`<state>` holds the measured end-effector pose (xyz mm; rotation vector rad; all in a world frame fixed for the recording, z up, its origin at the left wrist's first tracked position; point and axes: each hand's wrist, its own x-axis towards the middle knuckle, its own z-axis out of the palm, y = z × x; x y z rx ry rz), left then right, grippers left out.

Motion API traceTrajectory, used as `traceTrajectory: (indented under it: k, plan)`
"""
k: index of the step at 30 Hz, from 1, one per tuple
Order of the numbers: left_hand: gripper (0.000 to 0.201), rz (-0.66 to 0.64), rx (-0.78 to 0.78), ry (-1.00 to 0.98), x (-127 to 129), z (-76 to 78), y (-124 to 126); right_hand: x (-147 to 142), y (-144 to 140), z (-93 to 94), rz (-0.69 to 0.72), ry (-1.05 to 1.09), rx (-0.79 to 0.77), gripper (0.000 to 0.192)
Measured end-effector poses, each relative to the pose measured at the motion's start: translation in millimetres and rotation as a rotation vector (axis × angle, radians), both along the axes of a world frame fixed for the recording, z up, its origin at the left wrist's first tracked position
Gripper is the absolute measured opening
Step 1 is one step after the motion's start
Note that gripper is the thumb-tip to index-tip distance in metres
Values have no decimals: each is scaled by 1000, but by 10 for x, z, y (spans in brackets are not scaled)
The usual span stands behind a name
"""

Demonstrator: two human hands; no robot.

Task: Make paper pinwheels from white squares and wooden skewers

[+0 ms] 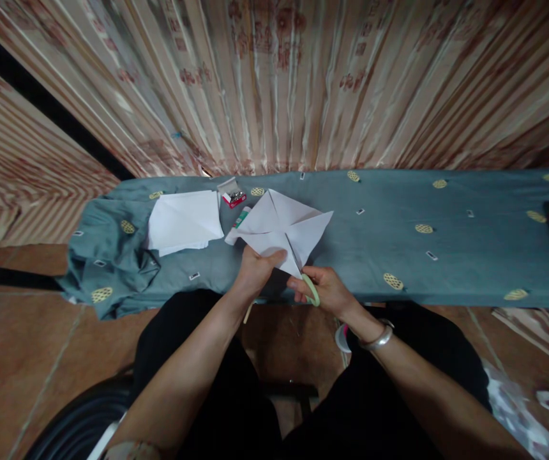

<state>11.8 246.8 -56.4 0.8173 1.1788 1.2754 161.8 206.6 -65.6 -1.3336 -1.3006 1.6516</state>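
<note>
Striped curtains hang behind a counter draped in teal cloth. At its near edge the folded white paper is pinched by the left hand, while the right hand, just beside, grips green-handled scissors cutting into a crease. Keep the sheet taut and cut slowly. Beyond the left hand lie spare sheets.

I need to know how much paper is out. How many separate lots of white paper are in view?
2: the creased sheet held by both hands over the table's near edge, and a stack left of it; sheets within uncountable.

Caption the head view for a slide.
Left hand steadies creased white paper sheet; right hand works pale-green-handled scissors into it.
</note>
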Motion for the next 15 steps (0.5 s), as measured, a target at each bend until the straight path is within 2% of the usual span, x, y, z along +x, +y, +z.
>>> traceTrajectory:
  k: [6,12,15]
  plan:
    - [29,3,0,9,3,40,-16,8,3,-11,-7,-11,8,49]
    - [29,17,-12,-3,-13,55,3,1,-6,-16,37,60,-113,53]
    - [33,60,17,-51,-40,37,49,113,-46,-23,92,3,-134,52]
